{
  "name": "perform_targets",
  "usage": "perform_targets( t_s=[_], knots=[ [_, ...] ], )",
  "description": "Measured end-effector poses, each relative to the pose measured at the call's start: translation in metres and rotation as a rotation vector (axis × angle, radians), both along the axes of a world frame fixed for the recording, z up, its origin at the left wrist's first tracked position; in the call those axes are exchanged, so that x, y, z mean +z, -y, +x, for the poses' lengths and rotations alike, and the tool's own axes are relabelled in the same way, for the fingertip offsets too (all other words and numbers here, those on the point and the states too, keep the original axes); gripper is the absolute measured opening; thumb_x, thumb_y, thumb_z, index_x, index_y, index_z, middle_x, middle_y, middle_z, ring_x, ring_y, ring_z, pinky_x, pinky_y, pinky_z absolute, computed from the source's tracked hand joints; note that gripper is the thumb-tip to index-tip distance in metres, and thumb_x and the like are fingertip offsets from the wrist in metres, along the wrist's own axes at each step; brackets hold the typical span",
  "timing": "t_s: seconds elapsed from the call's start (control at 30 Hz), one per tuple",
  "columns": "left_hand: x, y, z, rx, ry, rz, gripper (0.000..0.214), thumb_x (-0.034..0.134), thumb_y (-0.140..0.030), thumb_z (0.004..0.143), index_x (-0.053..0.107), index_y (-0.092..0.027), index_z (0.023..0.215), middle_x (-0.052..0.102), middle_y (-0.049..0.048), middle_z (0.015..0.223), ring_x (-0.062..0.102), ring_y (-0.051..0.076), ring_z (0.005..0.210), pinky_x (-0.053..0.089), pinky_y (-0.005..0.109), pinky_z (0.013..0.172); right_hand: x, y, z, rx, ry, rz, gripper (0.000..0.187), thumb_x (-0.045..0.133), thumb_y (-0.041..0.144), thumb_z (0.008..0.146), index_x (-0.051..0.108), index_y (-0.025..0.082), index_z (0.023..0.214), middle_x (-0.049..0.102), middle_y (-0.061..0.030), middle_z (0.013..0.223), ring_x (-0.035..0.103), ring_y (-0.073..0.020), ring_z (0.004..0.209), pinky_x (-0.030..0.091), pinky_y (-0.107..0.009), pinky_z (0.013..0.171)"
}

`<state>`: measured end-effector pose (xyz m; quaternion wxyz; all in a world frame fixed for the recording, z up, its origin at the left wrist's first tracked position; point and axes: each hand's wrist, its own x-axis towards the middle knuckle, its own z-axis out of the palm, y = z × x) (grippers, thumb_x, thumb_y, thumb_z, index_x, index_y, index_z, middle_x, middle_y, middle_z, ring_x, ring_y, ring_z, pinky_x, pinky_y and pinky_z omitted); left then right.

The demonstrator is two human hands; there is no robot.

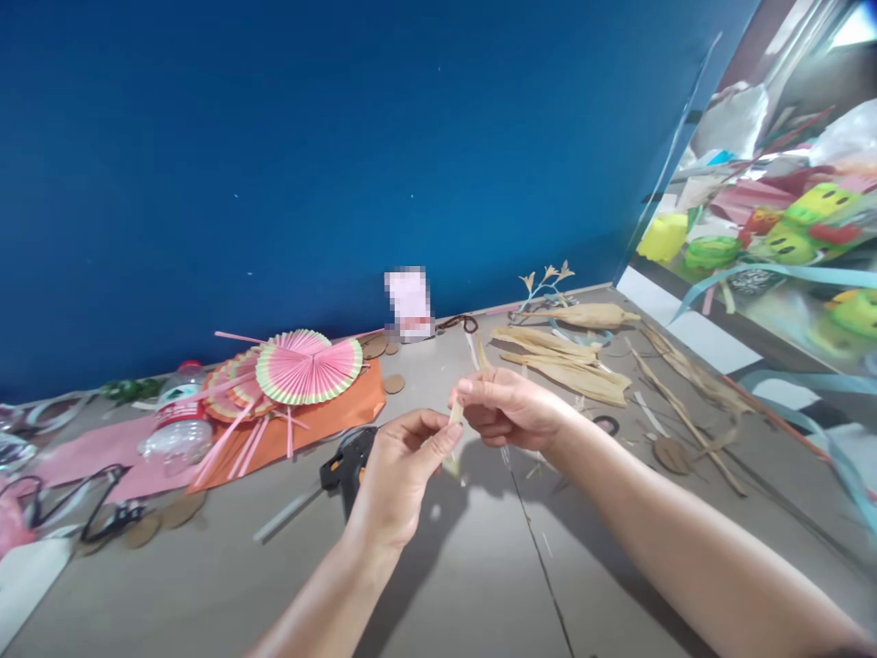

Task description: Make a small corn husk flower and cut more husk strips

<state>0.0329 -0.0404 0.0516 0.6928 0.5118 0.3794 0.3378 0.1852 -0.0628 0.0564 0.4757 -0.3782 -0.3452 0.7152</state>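
Observation:
My left hand and my right hand meet above the grey table, both pinching a thin pale dried-leaf strip between their fingertips. One end of the strip rises past my right fingers toward the wall. A black and orange glue gun lies on the table just left of my left hand. Several dried husk leaves lie beyond my right hand.
Pink and green folded paper fans rest on orange paper at the left, next to a plastic bottle. Round cardboard discs, dry stalks and a black cable lie around. A blue wall stands behind.

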Motion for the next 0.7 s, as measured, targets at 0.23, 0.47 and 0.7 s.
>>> perform_targets(
  t_s=[0.23,0.47,0.7],
  knots=[
    [0.007,-0.007,-0.003,-0.038,-0.035,0.116,0.043,0.069,-0.025,0.062,0.058,-0.017,0.103,0.057,0.0052,0.094,0.047,0.009,0.065,0.036,0.018,0.05,0.004,0.0,0.01,-0.15,0.269,0.147,0.018,0.062,0.031,0.067,0.052,0.016,0.066,0.04,0.0101,0.042,0.027,-0.0021,0.033,0.025,-0.016,0.032],
    [0.021,-0.008,-0.005,0.078,0.033,0.04,0.047,0.065,-0.027,0.064,0.051,-0.019,0.108,0.054,0.0069,0.103,0.05,0.012,0.076,0.038,0.017,0.049,-0.016,-0.005,0.027,0.24,0.95,0.112,0.009,0.051,0.021,0.066,0.058,0.016,0.062,0.051,0.0044,0.048,0.04,-0.0062,0.04,0.03,-0.018,0.038],
    [0.019,-0.008,-0.004,0.057,0.034,-0.019,0.04,0.062,-0.025,0.065,0.052,-0.018,0.104,0.055,0.0057,0.099,0.05,0.01,0.072,0.04,0.016,0.047,-0.028,-0.013,0.029,0.135,1.429,0.19,0.021,0.048,0.02,0.07,0.066,0.02,0.082,0.066,-0.0038,0.078,0.057,-0.0138,0.066,0.037,-0.021,0.057]
  ],
)
